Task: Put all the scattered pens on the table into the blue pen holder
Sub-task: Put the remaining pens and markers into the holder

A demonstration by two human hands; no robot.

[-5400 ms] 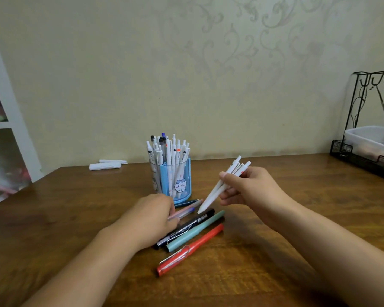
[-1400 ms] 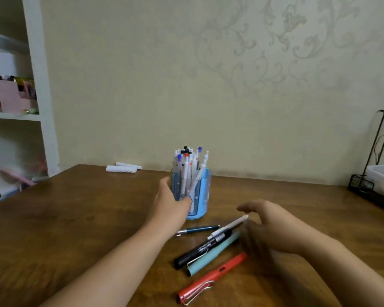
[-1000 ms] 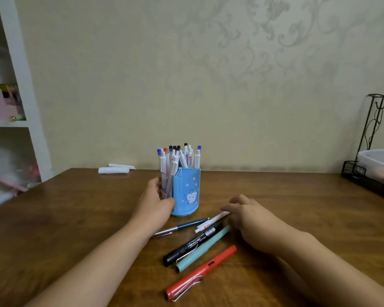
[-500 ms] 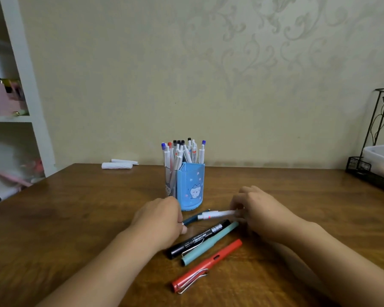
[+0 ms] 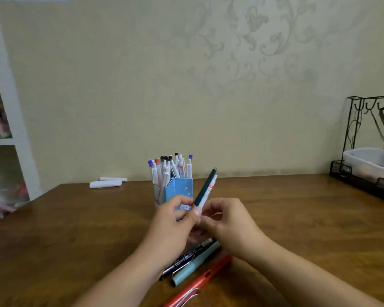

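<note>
Above wooden table point(image 5: 75, 229), left hand point(image 5: 171, 227) pinches slim pens point(image 5: 205, 188).

table point(image 5: 75, 229): wood, satin sheen | holder point(image 5: 182, 187): blue plastic | rack point(image 5: 355, 138): black wire | wall point(image 5: 208, 85): matt, embossed

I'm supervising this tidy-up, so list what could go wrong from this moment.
1. The blue pen holder is already crowded; pushing in the dark teal pen and white pen together could jam or tip it.
2. Both pens are pinched low, near their lower ends, between the left hand and right hand; one might slip.
3. The black marker, mint pen and red pen lie under the forearms and could get knocked.
</note>
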